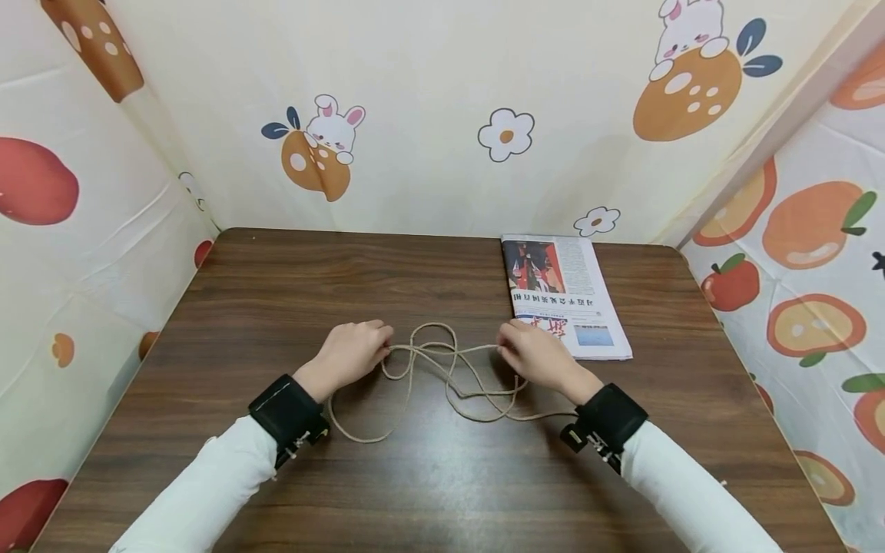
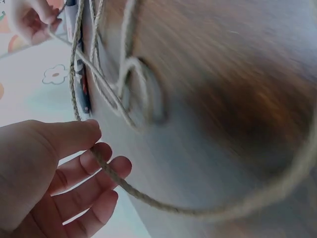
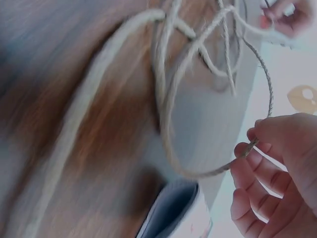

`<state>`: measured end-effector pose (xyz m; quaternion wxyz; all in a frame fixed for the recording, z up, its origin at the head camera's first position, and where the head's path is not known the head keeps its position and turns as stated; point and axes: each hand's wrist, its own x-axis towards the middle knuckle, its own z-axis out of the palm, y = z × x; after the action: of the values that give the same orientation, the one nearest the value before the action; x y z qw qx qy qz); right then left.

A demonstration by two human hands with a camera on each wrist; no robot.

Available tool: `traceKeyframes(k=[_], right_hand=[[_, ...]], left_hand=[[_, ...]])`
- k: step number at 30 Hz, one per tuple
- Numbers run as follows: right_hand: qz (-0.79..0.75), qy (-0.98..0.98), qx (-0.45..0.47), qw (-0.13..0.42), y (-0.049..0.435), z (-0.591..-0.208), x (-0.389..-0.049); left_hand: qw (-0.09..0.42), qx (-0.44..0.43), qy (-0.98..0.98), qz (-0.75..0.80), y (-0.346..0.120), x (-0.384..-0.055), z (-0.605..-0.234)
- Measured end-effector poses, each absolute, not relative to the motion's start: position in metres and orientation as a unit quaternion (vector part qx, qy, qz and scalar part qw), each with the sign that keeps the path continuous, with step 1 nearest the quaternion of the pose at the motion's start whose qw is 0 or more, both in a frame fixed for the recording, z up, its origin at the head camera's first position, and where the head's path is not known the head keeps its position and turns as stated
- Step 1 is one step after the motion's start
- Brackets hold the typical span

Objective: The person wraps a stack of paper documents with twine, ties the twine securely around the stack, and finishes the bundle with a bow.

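A thin beige rope (image 1: 452,353) lies in loose, crossing loops on the brown table between the two hands. On its left side my left hand (image 1: 356,349) pinches the rope between thumb and fingertips, as the left wrist view shows, where the held strand (image 2: 94,148) curves away past the fingers. At the other side my right hand (image 1: 539,355) pinches another stretch of rope (image 3: 251,145) between thumb and forefinger. A strand runs nearly straight from hand to hand, over the loops. One length trails beneath the right wrist.
A folded newspaper (image 1: 574,299) lies at the back right of the wooden table (image 1: 429,491), its near left corner close behind the right hand. Printed cloth walls (image 1: 415,115) stand behind the table and at both sides. Black camera bands (image 1: 286,415) circle both wrists.
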<state>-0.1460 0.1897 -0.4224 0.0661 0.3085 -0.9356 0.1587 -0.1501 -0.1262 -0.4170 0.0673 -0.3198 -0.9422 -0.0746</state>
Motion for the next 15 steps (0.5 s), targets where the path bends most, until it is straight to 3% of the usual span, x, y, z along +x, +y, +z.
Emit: traceKeyframes(k=[15], right_hand=[[0.192, -0.956, 0.203, 0.087, 0.265, -0.418, -0.118]], left_hand=[[0.071, -0.307, -0.947, -0.066, -0.172, -0.127, -0.424]])
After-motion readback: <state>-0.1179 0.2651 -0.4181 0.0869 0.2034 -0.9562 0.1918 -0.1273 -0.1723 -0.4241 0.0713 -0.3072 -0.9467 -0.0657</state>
